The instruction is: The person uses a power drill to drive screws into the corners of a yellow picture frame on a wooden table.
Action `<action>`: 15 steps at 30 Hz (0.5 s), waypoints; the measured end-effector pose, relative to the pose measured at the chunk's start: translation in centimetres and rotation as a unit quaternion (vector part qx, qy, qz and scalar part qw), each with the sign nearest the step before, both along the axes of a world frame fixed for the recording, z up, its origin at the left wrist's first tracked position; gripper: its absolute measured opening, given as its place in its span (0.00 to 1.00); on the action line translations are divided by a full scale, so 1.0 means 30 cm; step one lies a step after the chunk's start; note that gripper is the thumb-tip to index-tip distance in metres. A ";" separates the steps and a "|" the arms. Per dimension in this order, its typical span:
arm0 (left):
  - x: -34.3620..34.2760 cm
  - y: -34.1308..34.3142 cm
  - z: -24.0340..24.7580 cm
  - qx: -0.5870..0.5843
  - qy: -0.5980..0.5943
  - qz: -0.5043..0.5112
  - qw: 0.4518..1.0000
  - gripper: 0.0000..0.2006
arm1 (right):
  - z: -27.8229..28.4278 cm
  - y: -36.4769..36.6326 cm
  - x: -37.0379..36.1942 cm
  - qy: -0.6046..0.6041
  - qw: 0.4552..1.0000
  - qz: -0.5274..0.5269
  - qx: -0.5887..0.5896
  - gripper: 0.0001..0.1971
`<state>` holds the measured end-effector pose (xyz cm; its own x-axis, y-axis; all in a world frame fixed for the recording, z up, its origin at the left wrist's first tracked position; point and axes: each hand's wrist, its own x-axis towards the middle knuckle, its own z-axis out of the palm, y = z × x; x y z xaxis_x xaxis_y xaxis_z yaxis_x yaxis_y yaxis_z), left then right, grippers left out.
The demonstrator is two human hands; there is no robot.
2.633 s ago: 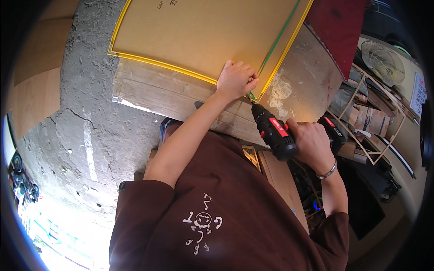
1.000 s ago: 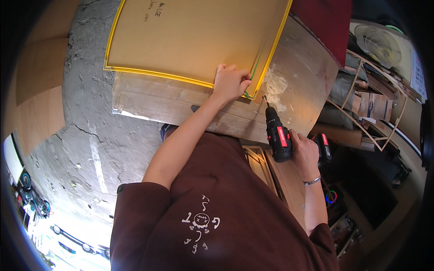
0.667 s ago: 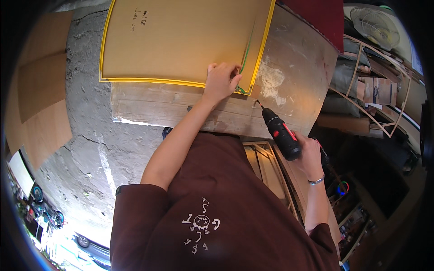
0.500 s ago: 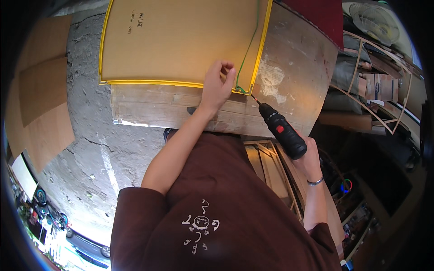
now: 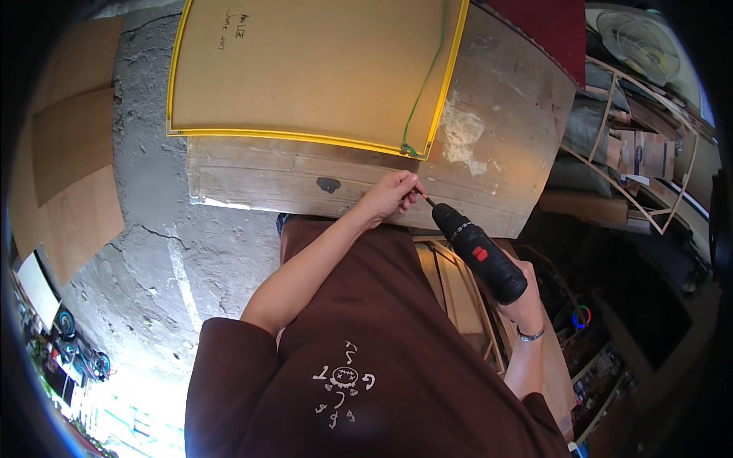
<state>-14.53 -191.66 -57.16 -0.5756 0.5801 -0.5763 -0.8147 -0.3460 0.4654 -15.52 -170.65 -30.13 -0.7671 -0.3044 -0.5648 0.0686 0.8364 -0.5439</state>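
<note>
My right hand [image 5: 522,294] is wrapped round the grip of a black cordless drill [image 5: 482,256] with a red patch. Its bit [image 5: 424,196] points up and left. At the bit's tip my left hand [image 5: 391,200] is closed in a pinch; anything small between the fingers is hidden. Beyond both hands lies a brown backing board [image 5: 305,69] in a yellow frame [image 5: 259,133]. A green cord [image 5: 421,88] runs along its right side to a knot by the near right corner, just past my fingertips.
The frame rests on a worn wooden tabletop [image 5: 504,99] with a dark spot [image 5: 328,185] near its front edge. Thin wooden frames [image 5: 458,286] stand below at my right. Farther right are a fan [image 5: 637,46] and a cardboard box [image 5: 645,153]. Plywood sheets [image 5: 76,160] lie at left.
My left hand has come down off the frame's corner to the drill bit and closed in a pinch. The drill has pulled back from the corner, toward me.
</note>
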 end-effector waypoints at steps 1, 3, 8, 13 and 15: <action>0.004 -0.012 -0.009 0.017 0.001 0.007 1.000 0.16 | 0.005 -0.006 -0.002 -0.002 1.000 -0.005 0.001 0.21; -0.004 -0.041 0.005 0.048 0.003 0.017 0.999 0.15 | 0.001 -0.009 -0.006 -0.003 1.000 -0.009 -0.001 0.20; -0.015 -0.020 -0.002 0.044 0.030 0.053 0.997 0.14 | -0.003 -0.014 -0.026 -0.018 1.000 -0.001 -0.002 0.19; 0.016 -0.018 -0.059 0.027 0.000 0.120 0.992 0.12 | -0.032 -0.005 -0.013 0.021 1.000 -0.016 -0.012 0.23; 0.009 -0.008 -0.009 0.046 -0.013 0.130 0.990 0.11 | -0.051 -0.002 -0.011 0.023 0.999 -0.031 -0.011 0.20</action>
